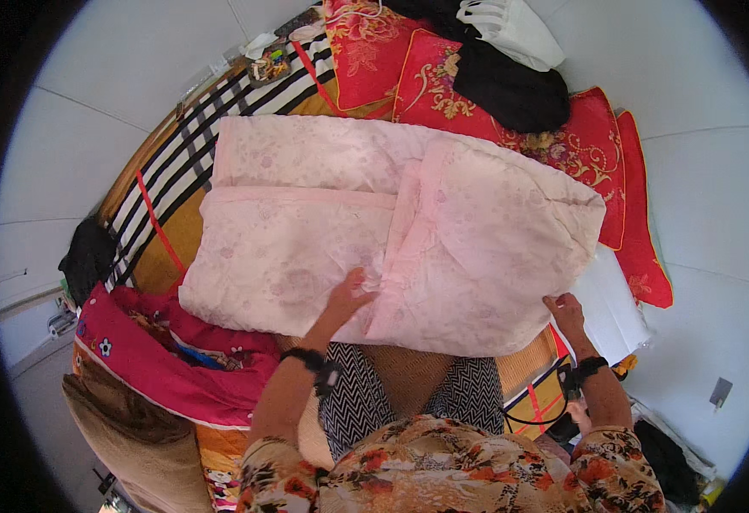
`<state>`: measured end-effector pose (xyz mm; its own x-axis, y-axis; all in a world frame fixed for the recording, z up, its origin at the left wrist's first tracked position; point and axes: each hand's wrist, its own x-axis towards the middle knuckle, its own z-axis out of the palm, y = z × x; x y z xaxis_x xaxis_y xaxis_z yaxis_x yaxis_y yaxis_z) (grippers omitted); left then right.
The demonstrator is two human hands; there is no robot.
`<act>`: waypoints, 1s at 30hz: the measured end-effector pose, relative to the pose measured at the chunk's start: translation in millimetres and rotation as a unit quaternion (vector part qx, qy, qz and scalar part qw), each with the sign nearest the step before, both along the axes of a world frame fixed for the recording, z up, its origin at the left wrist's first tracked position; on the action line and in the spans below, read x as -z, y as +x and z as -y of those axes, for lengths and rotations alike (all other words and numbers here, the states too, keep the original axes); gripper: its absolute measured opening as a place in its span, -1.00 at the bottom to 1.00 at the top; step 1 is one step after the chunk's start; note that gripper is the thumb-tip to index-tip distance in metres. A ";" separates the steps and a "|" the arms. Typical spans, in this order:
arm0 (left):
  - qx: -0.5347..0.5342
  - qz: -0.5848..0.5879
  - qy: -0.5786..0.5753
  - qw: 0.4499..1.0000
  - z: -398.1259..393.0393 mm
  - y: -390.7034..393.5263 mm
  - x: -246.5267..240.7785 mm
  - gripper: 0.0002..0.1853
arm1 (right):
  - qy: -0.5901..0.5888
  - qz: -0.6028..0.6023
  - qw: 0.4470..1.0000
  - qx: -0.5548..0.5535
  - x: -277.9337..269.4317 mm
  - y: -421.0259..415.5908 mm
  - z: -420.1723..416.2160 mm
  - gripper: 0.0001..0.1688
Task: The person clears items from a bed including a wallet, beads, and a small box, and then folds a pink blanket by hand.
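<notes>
A pale pink floral quilt [297, 256] lies partly folded before me, its right end turned over so that a pink-bordered edge crosses the middle. My left hand [350, 296] is at that edge, thumb and fingers apart, with nothing seen in it. At the quilt's lower right rim is my right hand [565, 312], its fingertips at the fabric; whether they pinch it cannot be made out. Both wrists wear black bands. The quilt covers much of the brown woven mat [406, 375] beneath it.
Red floral pillows [595, 173] line the far right, with a black cloth [512, 86] and a white bag [515, 32] on top. A magenta blanket [220, 391] and a brown pillow [130, 442] lie at left. White foam-like sheeting [608, 308] is beside my right hand.
</notes>
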<state>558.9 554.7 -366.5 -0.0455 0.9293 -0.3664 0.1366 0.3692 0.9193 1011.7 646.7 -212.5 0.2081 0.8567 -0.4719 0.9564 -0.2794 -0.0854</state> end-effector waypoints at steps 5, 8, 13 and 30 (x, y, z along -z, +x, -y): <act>0.021 0.173 -0.211 0.962 -42.4 66.2 -9.9 -0.30 | 0.266 -0.049 0.948 -0.165 -8.0 -10.9 -12.0 -0.30; 0.101 0.194 -0.296 0.930 -45.2 76.9 -19.9 -0.28 | 0.305 -0.084 0.910 -0.268 -47.5 -42.9 -61.6 -0.19; 0.131 0.140 -0.307 0.932 -41.7 98.5 -10.3 -0.29 | 0.080 0.087 0.902 -0.415 -65.0 -61.4 -151.1 -0.13; 0.328 0.328 -0.191 0.865 -35.4 138.8 -136.2 -0.25 | -0.120 0.165 0.899 -0.386 -165.1 9.6 -168.3 -0.47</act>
<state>697.6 590.1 -230.3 0.7796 0.4824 -0.3994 -0.0726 0.7030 0.7075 1021.4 815.0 -47.4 -0.2424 0.6874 -0.6847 0.8351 0.5071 0.2135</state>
